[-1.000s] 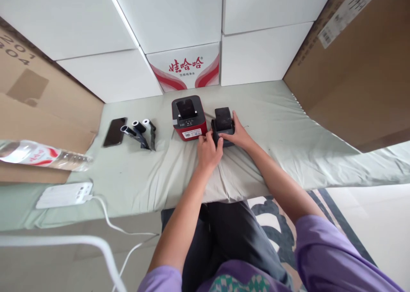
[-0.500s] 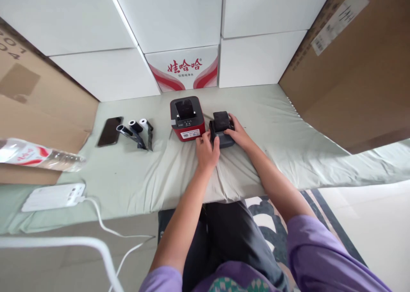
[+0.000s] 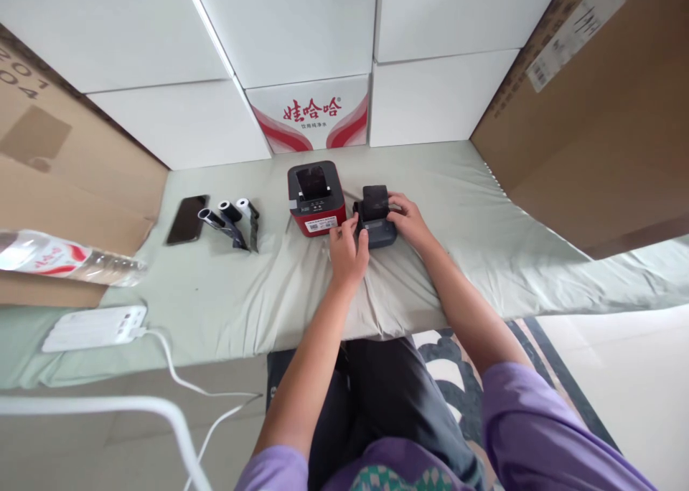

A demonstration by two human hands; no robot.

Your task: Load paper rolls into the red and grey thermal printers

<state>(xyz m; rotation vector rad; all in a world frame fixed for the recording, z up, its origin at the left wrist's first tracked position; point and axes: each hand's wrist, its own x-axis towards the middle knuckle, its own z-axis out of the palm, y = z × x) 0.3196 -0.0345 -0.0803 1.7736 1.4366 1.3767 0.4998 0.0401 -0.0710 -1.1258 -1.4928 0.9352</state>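
Observation:
A small dark portable printer (image 3: 381, 234) stands on the cloth-covered surface, with a black flap-like part upright at its top. My left hand (image 3: 349, 254) is closed at its left front side, the thumb near the body. Closed around the right side is my right hand (image 3: 409, 218), thumb near the front and fingers behind the edge. Just left of the small printer sits a red and black receipt printer (image 3: 316, 205), its dark paper slot facing up. My left fingertips come close to its label corner.
Several dark paper rolls (image 3: 231, 222) and a black phone (image 3: 187, 220) lie to the left. A white power bank (image 3: 94, 329) with a cable and a water bottle (image 3: 69, 258) are further left. White boxes (image 3: 312, 31) line the back; a cardboard box (image 3: 603, 139) stands at right.
My right hand has shifted slightly right, its thumb drawn back from the small printer's top toward its right edge. My left hand stays about where it was.

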